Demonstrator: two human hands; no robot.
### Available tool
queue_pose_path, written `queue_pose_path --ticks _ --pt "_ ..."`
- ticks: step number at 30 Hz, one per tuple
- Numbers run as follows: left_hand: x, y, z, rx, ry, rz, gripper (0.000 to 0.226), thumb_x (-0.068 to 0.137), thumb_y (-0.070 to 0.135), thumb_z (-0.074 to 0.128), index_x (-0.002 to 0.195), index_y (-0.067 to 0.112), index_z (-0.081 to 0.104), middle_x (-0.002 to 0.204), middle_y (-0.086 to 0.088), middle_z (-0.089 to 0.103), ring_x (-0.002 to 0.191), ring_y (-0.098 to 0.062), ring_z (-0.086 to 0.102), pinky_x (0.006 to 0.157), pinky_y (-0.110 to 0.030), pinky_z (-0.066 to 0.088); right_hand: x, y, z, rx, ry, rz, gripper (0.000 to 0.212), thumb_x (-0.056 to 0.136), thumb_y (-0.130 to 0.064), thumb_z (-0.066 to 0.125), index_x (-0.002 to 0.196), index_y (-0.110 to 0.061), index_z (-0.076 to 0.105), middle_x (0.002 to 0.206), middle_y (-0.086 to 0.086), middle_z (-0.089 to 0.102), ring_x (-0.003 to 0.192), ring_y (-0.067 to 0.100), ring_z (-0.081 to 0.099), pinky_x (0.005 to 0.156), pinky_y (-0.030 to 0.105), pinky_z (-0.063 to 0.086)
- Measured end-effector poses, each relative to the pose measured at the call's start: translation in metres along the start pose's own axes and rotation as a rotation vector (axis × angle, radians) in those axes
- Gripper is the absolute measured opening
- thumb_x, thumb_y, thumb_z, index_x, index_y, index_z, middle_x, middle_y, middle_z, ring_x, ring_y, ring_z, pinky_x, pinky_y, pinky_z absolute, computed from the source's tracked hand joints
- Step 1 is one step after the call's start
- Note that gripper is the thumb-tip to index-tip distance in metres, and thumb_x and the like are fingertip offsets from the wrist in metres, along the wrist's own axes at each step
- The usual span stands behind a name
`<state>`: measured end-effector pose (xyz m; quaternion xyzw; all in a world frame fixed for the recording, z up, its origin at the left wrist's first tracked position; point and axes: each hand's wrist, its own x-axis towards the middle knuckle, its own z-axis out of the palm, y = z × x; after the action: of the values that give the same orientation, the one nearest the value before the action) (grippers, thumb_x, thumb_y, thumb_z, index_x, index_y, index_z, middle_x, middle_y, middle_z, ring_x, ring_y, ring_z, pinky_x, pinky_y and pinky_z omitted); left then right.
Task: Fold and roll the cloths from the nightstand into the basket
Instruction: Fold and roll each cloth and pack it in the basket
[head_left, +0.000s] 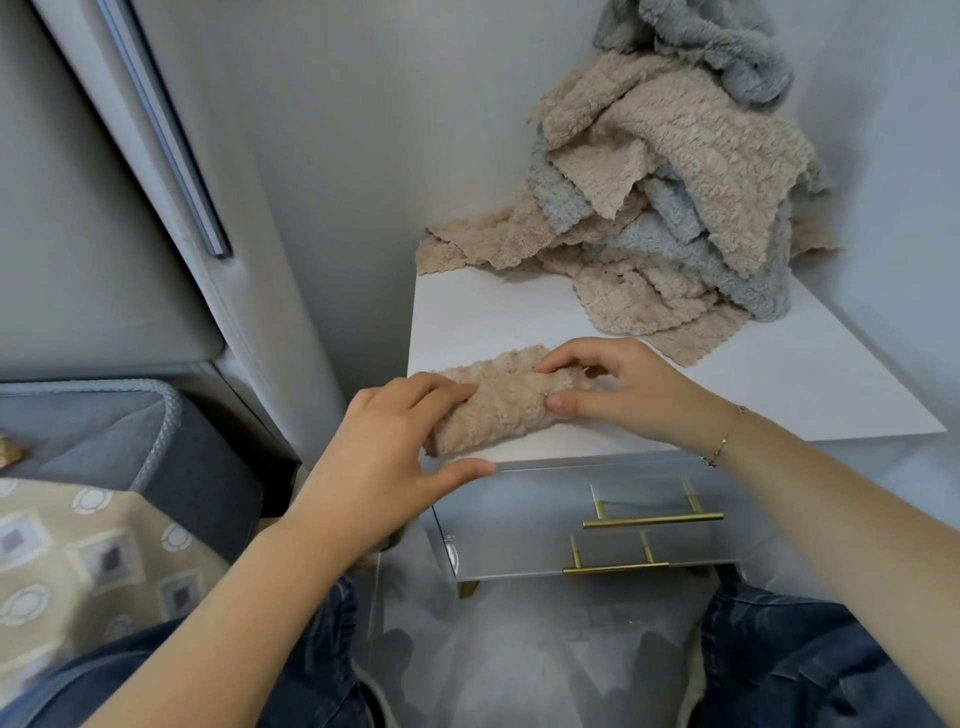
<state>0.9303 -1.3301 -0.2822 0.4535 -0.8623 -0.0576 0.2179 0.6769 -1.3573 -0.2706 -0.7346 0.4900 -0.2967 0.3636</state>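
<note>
A beige fleecy cloth (506, 402), rolled into a short log, lies near the front edge of the white nightstand (810, 384). My left hand (387, 460) curls over the roll's left end, thumb at the nightstand's front edge. My right hand (618, 387) pinches the roll's right end between fingers and thumb. A heap of beige and pale blue cloths (680, 208) is piled at the back right corner of the nightstand. A grey basket (156, 415) with a rope-trimmed rim stands at the left, below the nightstand's level.
The nightstand has two drawers with gold handles (652, 519). A grey padded headboard (93, 234) rises at the left. A patterned beige fabric (88, 561) lies at lower left by the basket. My jeans-clad knees (789, 665) are in front of the drawers.
</note>
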Motion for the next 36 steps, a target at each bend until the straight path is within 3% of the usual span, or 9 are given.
queue_pose_path --ticks 3,6,13,16,19,24,27,32,36 --pt "0.002 0.001 -0.002 -0.063 0.042 -0.073 0.045 0.082 0.053 0.061 0.115 0.023 0.062 0.098 0.013 0.064 0.085 0.001 0.056 0.076 -0.006 0.033 0.006 0.002 0.002 0.154 -0.032 0.046 0.025 0.083 -0.027 0.072 0.107 -0.03 0.066 0.075 -0.007 0.058 0.073 0.02 0.048 0.071 0.027 0.04" --pt "0.005 0.004 -0.004 -0.239 0.052 -0.238 0.022 0.084 0.045 0.063 0.096 0.027 0.062 0.078 0.012 0.062 0.07 -0.001 0.054 0.059 -0.013 0.039 0.009 0.004 0.005 0.235 0.023 0.093 0.035 0.083 -0.036 0.067 0.117 -0.027 0.06 0.061 -0.004 0.042 0.063 0.011 0.043 0.062 0.018 0.036" --pt "0.026 -0.005 0.002 -0.378 -0.02 -0.462 0.04 0.093 0.036 0.054 0.078 0.0 0.061 0.089 -0.004 0.055 0.085 -0.019 0.052 0.071 -0.027 0.037 0.016 0.004 0.015 -0.259 0.398 -0.22 0.036 0.084 -0.04 0.067 0.112 -0.018 0.063 0.106 -0.004 0.056 0.091 0.005 0.051 0.077 0.008 0.036" --pt "0.035 -0.012 0.001 -0.452 -0.048 -0.558 0.048 0.095 0.038 0.049 0.076 -0.006 0.056 0.079 -0.006 0.049 0.074 -0.02 0.046 0.059 -0.023 0.031 0.016 0.008 0.016 -0.575 0.274 -0.422 0.043 0.086 -0.041 0.062 0.119 -0.014 0.062 0.12 0.001 0.057 0.11 0.015 0.049 0.094 0.027 0.04" --pt "0.04 -0.015 0.0 -0.449 -0.033 -0.598 0.03 0.095 0.042 0.049 0.104 0.014 0.058 0.082 0.0 0.056 0.069 -0.014 0.051 0.056 -0.021 0.037 0.016 0.015 0.021 -0.687 0.175 -0.405 0.056 0.085 -0.036 0.062 0.134 -0.013 0.051 0.135 0.001 0.052 0.122 0.02 0.045 0.101 0.038 0.041" --pt "0.034 -0.013 0.003 0.034 0.246 -0.183 0.036 0.094 0.045 0.046 0.119 0.022 0.057 0.117 0.003 0.058 0.105 -0.02 0.05 0.084 -0.033 0.039 0.02 0.017 0.026 -0.67 0.189 -0.346 0.057 0.086 -0.034 0.061 0.137 -0.014 0.047 0.135 0.001 0.051 0.121 0.021 0.046 0.101 0.036 0.04" --pt "0.029 -0.015 0.009 0.186 0.137 -0.051 0.048 0.086 0.057 0.052 0.123 0.026 0.056 0.123 0.008 0.056 0.114 -0.017 0.049 0.089 -0.034 0.037 0.025 0.017 0.028 -0.647 0.175 -0.31 0.057 0.087 -0.034 0.061 0.138 -0.015 0.046 0.133 0.001 0.051 0.121 0.02 0.045 0.102 0.034 0.038" --pt "0.035 -0.028 0.016 0.071 0.088 -0.105 0.048 0.087 0.042 0.062 0.13 0.021 0.052 0.119 0.001 0.061 0.105 -0.026 0.055 0.09 -0.038 0.041 0.03 0.016 0.03 -0.57 0.162 -0.295 0.061 0.086 -0.029 0.066 0.14 -0.014 0.043 0.13 0.005 0.051 0.12 0.023 0.045 0.1 0.036 0.039" --pt "0.039 -0.013 0.006 -0.125 0.152 -0.101 0.037 0.09 0.038 0.06 0.124 0.026 0.052 0.115 0.01 0.056 0.099 -0.012 0.053 0.093 -0.024 0.033 0.02 0.002 0.017 -0.538 0.165 -0.259 0.062 0.083 -0.037 0.07 0.137 -0.019 0.046 0.115 -0.001 0.056 0.11 0.014 0.047 0.089 0.028 0.04"
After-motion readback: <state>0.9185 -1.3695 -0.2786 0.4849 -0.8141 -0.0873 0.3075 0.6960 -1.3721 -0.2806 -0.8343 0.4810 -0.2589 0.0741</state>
